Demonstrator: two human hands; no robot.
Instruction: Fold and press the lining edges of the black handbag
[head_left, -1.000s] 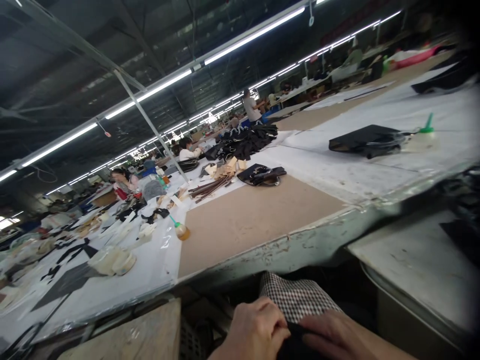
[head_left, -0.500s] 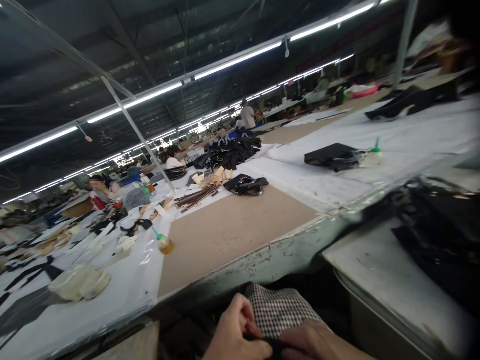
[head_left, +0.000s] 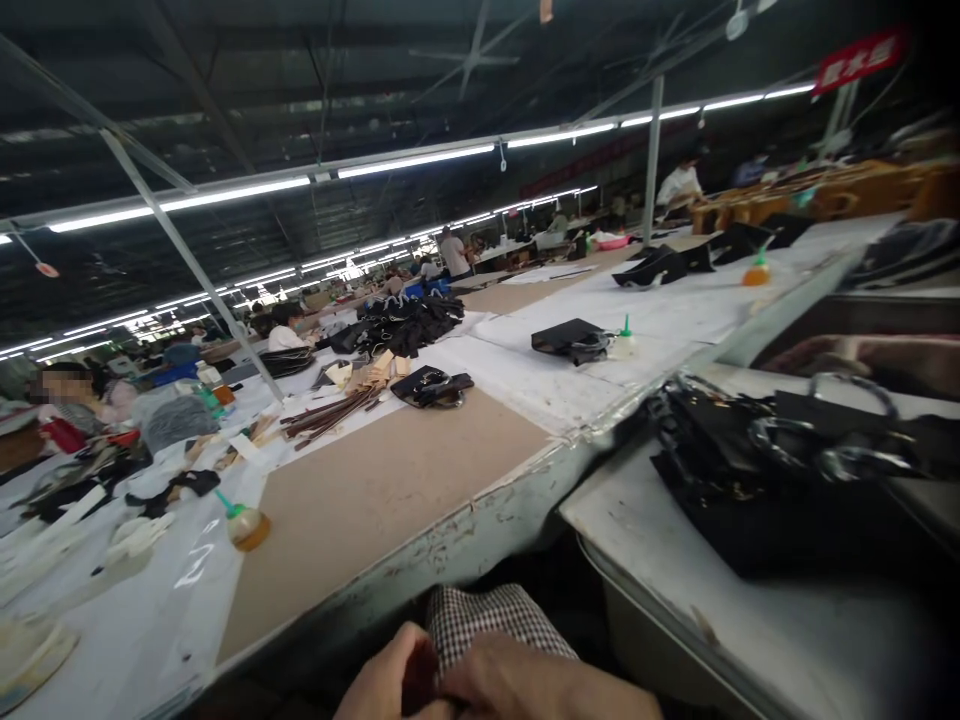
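Note:
At the bottom of the head view my left hand [head_left: 394, 675] and my right hand [head_left: 544, 680] are together, below the table edge. My left fingers curl inward, closed, with their tips hidden. The back of my right hand faces up, its fingers bent down and closed beside the left ones. Whatever lies between them is out of sight. Just beyond both hands is a black-and-white checked cloth [head_left: 499, 615], which may be clothing. Whether either hand grips it I cannot tell.
Ahead stands a long table with a brown board [head_left: 390, 500], a glue bottle [head_left: 244, 522] and a small black bag [head_left: 431, 387]. Another black bag [head_left: 571, 340] lies further right. Black bags with shiny handles [head_left: 787, 470] rest on a side table [head_left: 645, 510]. Several people work further back.
The view has swung to the right, so more black bags and a red banner show. My right hand now covers more of the left fingers; the dark material seen between them is hidden.

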